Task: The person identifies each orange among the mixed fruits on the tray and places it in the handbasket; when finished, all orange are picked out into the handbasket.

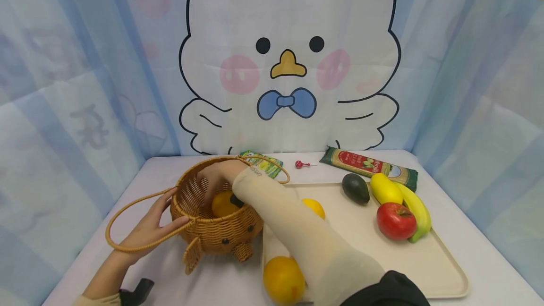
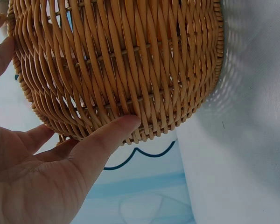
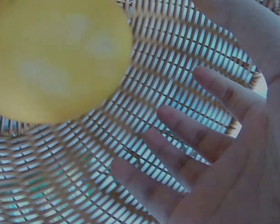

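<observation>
A brown wicker basket (image 1: 221,230) with an animal face and two loop handles stands at the left of the table. Spread fingers of my left hand (image 1: 146,230) rest against its outer wall near the rim; the left wrist view shows them fairly straight along the weave (image 2: 116,60). My right hand (image 1: 221,176) reaches down inside the basket. In the right wrist view that hand (image 3: 214,158) has its fingers extended and apart, with nothing between them. An orange (image 3: 56,60) lies in the basket beside it, partly hidden by a dark wrist mount in the head view.
Right of the basket, a cream tray (image 1: 352,259) bears an avocado (image 1: 355,188), a red apple (image 1: 396,221), a yellow lemon-like fruit (image 1: 386,189), bananas (image 1: 418,209) and two oranges (image 1: 284,280). Behind lie a green packet (image 1: 265,163), a lollipop (image 1: 299,164) and a long pasta-like pack (image 1: 361,163).
</observation>
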The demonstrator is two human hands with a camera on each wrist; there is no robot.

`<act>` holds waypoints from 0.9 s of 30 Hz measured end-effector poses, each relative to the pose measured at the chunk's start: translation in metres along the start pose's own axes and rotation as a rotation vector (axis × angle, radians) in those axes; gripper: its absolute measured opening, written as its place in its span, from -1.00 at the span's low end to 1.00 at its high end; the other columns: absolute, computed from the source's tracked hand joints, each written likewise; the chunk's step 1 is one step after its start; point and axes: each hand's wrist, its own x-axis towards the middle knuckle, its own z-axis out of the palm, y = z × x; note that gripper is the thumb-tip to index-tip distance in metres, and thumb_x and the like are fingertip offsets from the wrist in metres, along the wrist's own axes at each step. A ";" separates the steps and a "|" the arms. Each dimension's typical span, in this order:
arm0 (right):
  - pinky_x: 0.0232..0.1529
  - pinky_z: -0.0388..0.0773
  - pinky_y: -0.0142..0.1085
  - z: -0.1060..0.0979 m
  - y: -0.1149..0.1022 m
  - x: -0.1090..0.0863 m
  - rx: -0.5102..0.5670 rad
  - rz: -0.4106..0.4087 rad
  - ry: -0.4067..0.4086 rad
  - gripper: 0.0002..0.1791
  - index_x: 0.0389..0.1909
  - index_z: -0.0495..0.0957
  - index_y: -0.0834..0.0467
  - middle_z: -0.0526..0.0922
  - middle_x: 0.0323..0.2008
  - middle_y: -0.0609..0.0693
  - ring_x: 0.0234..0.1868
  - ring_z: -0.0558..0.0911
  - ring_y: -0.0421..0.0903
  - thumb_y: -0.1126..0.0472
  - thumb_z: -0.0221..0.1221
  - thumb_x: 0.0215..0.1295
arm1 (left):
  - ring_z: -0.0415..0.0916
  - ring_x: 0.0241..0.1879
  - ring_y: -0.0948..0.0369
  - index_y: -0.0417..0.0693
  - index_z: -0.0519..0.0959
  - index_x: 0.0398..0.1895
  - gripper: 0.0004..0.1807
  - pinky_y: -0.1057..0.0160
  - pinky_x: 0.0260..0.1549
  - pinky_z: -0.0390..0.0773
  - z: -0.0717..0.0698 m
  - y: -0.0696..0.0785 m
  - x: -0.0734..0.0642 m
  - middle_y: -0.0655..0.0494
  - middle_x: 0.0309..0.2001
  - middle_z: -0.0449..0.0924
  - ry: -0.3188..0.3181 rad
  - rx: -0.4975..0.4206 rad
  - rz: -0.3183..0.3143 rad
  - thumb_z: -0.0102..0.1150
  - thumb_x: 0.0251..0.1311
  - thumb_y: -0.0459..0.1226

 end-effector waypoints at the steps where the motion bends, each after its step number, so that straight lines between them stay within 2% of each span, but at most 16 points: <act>1: 0.30 0.35 -0.24 -0.002 0.000 -0.001 0.003 -0.002 0.005 -0.19 0.33 0.23 -0.22 0.29 0.34 -0.23 0.34 0.30 -0.20 -0.22 0.30 0.02 | -0.03 0.38 -0.32 -0.04 -0.19 0.50 -0.08 -0.40 0.17 0.19 0.000 0.000 0.000 -0.30 0.47 -0.17 0.002 0.000 0.005 0.07 0.26 0.04; 5: 0.34 0.31 -0.24 -0.006 0.001 -0.005 0.023 0.008 0.012 -0.18 0.35 0.19 -0.26 0.26 0.37 -0.25 0.37 0.26 -0.20 -0.23 0.28 0.04 | -0.04 0.38 -0.33 -0.04 -0.19 0.50 -0.08 -0.41 0.16 0.19 0.000 0.000 0.000 -0.30 0.47 -0.17 0.001 -0.004 0.010 0.07 0.26 0.04; 12: 0.27 0.37 -0.23 -0.008 0.001 -0.008 0.045 0.015 0.017 -0.25 0.33 0.23 -0.25 0.31 0.33 -0.23 0.31 0.32 -0.20 -0.18 0.26 0.09 | -0.03 0.38 -0.33 -0.04 -0.18 0.50 -0.08 -0.41 0.16 0.18 0.000 -0.001 -0.001 -0.30 0.47 -0.17 0.004 -0.004 0.008 0.08 0.25 0.04; 18: 0.31 0.34 -0.22 -0.011 0.000 -0.009 0.057 0.008 0.030 -0.24 0.35 0.21 -0.24 0.27 0.37 -0.21 0.37 0.27 -0.18 -0.15 0.26 0.11 | -0.06 0.39 -0.33 -0.03 -0.20 0.50 -0.07 -0.41 0.16 0.18 -0.002 0.000 0.000 -0.30 0.48 -0.20 -0.004 -0.014 -0.001 0.08 0.25 0.05; 22: 0.34 0.31 -0.23 -0.013 0.002 -0.009 0.039 -0.034 0.054 -0.21 0.36 0.21 -0.16 0.25 0.38 -0.16 0.39 0.25 -0.16 -0.14 0.28 0.10 | -0.09 0.40 -0.33 -0.01 -0.21 0.50 -0.06 -0.42 0.18 0.15 -0.001 0.000 0.001 -0.29 0.48 -0.19 -0.008 -0.027 -0.020 0.09 0.25 0.05; 27: 0.31 0.34 -0.23 -0.019 0.009 -0.026 0.065 -0.111 0.094 -0.25 0.33 0.27 -0.06 0.31 0.35 -0.07 0.33 0.32 -0.12 -0.08 0.30 0.11 | -0.12 0.40 -0.34 0.00 -0.21 0.50 -0.05 -0.43 0.21 0.09 0.001 0.001 0.000 -0.30 0.48 -0.19 -0.013 -0.035 -0.042 0.10 0.23 0.06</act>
